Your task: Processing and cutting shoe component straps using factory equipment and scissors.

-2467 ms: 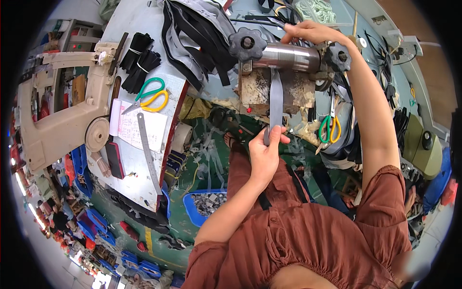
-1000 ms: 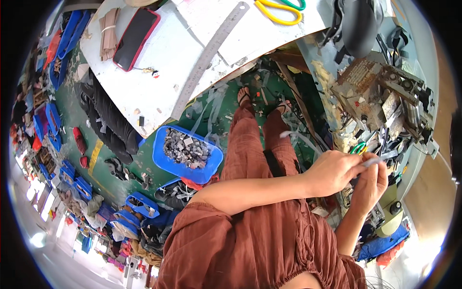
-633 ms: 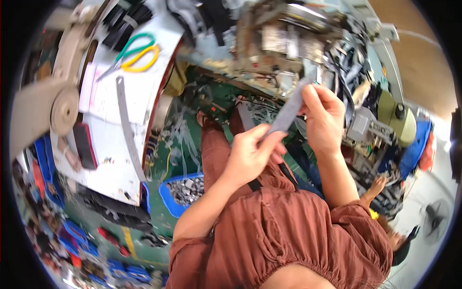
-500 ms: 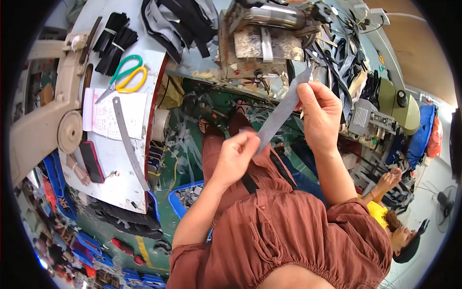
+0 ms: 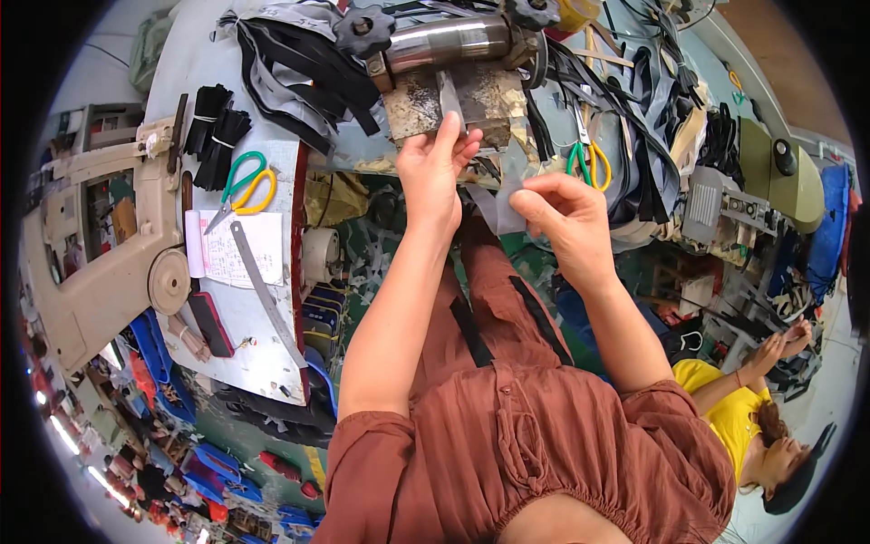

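My left hand (image 5: 433,172) reaches up to the worn plate of a roller machine. Its thumb and fingers close on the near end of a narrow grey strip (image 5: 447,95), which runs up under the metal roller (image 5: 444,41). To its right my right hand (image 5: 573,222) pinches a wider, pale grey strip (image 5: 509,192) between thumb and fingers. That strip hangs below the machine's front edge, its lower part blurred and see-through looking.
Scissors (image 5: 598,165) with green and yellow handles lie right of the machine, among black and grey strips (image 5: 639,118). On the left table are more scissors (image 5: 240,195), a steel ruler (image 5: 263,290), a notepad (image 5: 249,249) and a phone (image 5: 210,324). A co-worker in a yellow top (image 5: 725,408) is at right.
My left hand has left the wider strip and moved up to the narrow strip at the roller. My right hand has come down and left, still with the wider strip. The view has shifted.
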### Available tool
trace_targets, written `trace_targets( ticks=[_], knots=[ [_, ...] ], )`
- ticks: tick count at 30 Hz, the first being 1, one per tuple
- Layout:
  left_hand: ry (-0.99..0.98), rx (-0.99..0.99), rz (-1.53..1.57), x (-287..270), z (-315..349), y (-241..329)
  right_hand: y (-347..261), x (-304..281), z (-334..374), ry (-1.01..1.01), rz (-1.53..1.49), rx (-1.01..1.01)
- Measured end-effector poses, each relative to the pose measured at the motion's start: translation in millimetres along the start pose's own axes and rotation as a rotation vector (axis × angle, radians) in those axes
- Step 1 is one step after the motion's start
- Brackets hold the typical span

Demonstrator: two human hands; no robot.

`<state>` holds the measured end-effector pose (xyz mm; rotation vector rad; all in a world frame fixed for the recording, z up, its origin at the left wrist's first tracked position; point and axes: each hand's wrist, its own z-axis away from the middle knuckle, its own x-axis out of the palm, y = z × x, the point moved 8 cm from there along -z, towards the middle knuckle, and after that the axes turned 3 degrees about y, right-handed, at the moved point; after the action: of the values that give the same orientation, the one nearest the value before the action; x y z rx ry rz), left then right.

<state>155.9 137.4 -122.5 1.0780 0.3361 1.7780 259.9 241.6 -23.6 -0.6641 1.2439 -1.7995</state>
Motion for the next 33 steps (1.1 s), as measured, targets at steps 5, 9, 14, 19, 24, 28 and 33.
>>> trace_targets(
  ticks=[5,9,14,19,24,28,33],
  knots=[
    [-0.116,-0.072,-0.011,0,50,5,14,15,-6,-0.082,-0.079,0.176],
    [-0.090,0.030,-0.146,-15,83,13,24,27,-2,-0.121,-0.105,0.269],
    [-0.126,0.280,-0.456,-19,111,34,14,37,3,-0.104,-0.127,0.204],
    [-0.147,0.530,-0.721,-16,130,53,-3,43,8,-0.035,-0.055,0.018],
    [-0.149,0.639,-0.806,-15,140,59,-5,46,17,0.047,-0.013,-0.116],
    [-0.139,0.603,-0.769,-20,141,63,2,54,25,0.085,-0.063,-0.074],
    [-0.164,0.603,-0.812,-28,153,72,-16,61,23,0.033,0.032,-0.144]
  ],
)
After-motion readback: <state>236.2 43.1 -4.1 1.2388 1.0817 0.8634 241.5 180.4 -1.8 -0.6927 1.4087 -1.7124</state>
